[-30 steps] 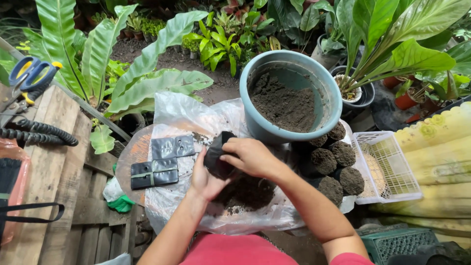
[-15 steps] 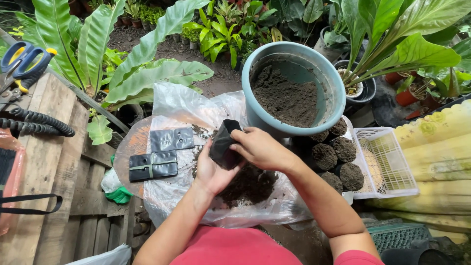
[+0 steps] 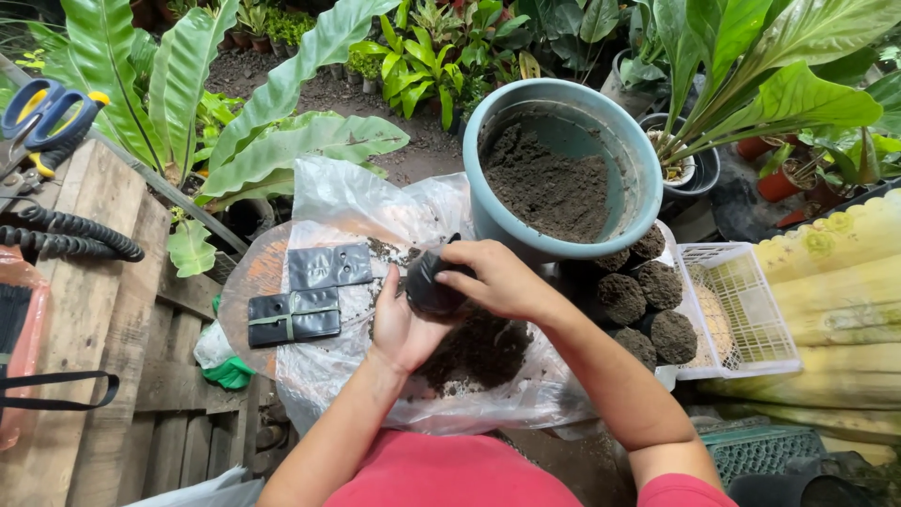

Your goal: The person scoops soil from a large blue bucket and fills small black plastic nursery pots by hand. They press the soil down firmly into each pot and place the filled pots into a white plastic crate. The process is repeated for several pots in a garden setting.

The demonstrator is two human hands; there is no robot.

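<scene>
Soil tub (image 3: 631, 178) behind plastic sheet (image 3: 328, 366); basket (image 3: 741, 314) right of it

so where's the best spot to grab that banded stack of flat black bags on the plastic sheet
Probably by its long edges, coming straight down from above. The banded stack of black bags lies flat on the clear plastic sheet, away from the spilled soil, with a pale band across its middle. Pinching near that band should keep the bags together. Both hands are busy with a small black bag.

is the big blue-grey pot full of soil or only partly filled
Partly filled. In the blue-grey pot the dark soil sits well below the rim, with a band of bare inner wall showing above it.
</scene>
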